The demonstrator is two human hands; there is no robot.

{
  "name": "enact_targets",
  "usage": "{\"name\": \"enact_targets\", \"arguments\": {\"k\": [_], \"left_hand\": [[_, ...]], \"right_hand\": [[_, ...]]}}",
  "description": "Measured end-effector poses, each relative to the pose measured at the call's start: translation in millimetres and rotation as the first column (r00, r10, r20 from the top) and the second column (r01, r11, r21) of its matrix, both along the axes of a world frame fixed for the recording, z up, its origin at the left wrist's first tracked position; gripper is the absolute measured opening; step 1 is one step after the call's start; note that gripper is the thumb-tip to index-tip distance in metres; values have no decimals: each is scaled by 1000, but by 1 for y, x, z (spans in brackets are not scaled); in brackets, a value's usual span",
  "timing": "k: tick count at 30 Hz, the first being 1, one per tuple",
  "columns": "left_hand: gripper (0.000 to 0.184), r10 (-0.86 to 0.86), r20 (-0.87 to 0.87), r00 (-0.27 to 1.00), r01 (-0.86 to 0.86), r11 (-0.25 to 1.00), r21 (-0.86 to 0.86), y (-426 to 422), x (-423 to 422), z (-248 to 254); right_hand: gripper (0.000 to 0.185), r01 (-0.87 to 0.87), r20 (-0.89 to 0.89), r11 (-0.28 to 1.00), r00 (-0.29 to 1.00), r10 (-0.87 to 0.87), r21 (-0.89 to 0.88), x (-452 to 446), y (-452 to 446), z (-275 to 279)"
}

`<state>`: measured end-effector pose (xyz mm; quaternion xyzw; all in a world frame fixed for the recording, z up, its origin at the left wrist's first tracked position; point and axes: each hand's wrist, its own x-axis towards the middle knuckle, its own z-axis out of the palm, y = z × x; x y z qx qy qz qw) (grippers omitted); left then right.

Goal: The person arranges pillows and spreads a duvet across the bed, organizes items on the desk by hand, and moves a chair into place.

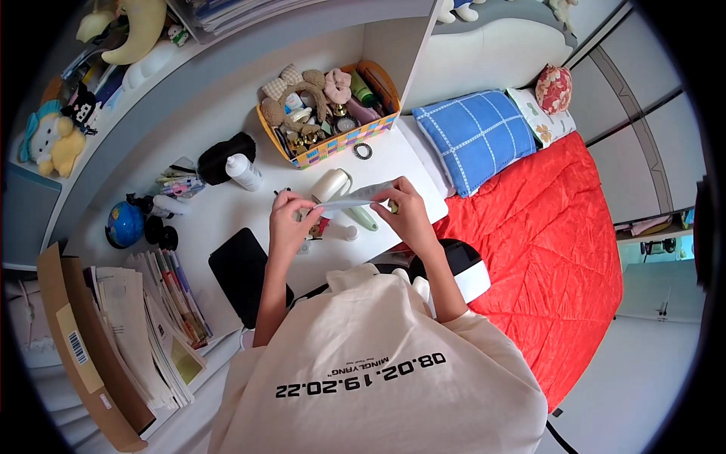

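Both hands stretch a thin, pale strip (352, 199) between them above the white desk; I cannot tell whether it is paper or film. My left hand (291, 219) pinches its left end between thumb and fingers. At the other end my right hand (406, 213) grips it, with a small yellow-green spot showing by the fingers. Underneath lies a white cylinder (330, 184) with a pale green handle (364, 219), resembling a lint roller and partly covered by the strip. A small white bottle (351, 233) stands just below, near a small red item (323, 225).
A colourful basket (344, 142) full of hair accessories sits at the back, with a black hair tie (363, 151) beside it. A white bottle (244, 172), globe (125, 223) and black tablet-like slab (246, 272) are to the left. The red-covered bed (529, 250) adjoins on the right.
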<state>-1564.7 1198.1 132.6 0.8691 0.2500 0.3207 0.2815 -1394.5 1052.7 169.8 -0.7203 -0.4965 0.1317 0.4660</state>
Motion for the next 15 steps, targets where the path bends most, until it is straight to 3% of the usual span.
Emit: {"name": "enact_targets", "arguments": {"k": [2, 4, 5, 6, 7, 9, 11, 12, 13, 14, 15], "left_hand": [[15, -34, 103, 994, 41, 997, -65, 4, 4, -9], [14, -58, 207, 977, 85, 989, -125, 3, 6, -12], [16, -18, 216, 976, 104, 914, -392, -2, 8, -12], [18, 22, 213, 977, 120, 768, -629, -7, 10, -11], [18, 22, 214, 977, 120, 768, -629, -11, 12, -11], [16, 36, 109, 993, 39, 784, -620, -22, 17, -13], [15, 62, 129, 990, 38, 755, -655, -32, 23, -16], [14, 19, 144, 989, 79, 764, -641, -35, 24, -15], [13, -25, 158, 987, 120, 770, -626, -37, 25, -13], [10, -16, 189, 982, 147, 694, -705, -37, 24, -14], [10, -17, 188, 982, 147, 693, -706, -36, 23, -15]], "right_hand": [[11, 45, 48, 998, 998, -47, 32, 1, 1, -3], [15, 92, 222, 988, 968, -118, 122, 5, 4, -7], [15, 91, 223, 988, 968, -116, 122, 4, 4, -8], [17, 125, 104, 992, 987, -122, -20, 2, 5, -9], [20, 140, -15, 976, 989, -145, -164, -1, 7, -11], [22, 185, 18, 975, 983, -185, -119, -12, 10, -18], [24, 36, -339, 987, 937, -88, -157, -22, 11, -13], [23, -78, -432, 987, 902, 9, -141, -23, 13, -22], [23, -78, -434, 987, 901, 8, -142, -24, 12, -15], [22, -154, -645, 983, 762, 53, -100, -25, 10, -1], [20, -218, -813, 975, 575, 96, -39, -26, 10, 7]]}}
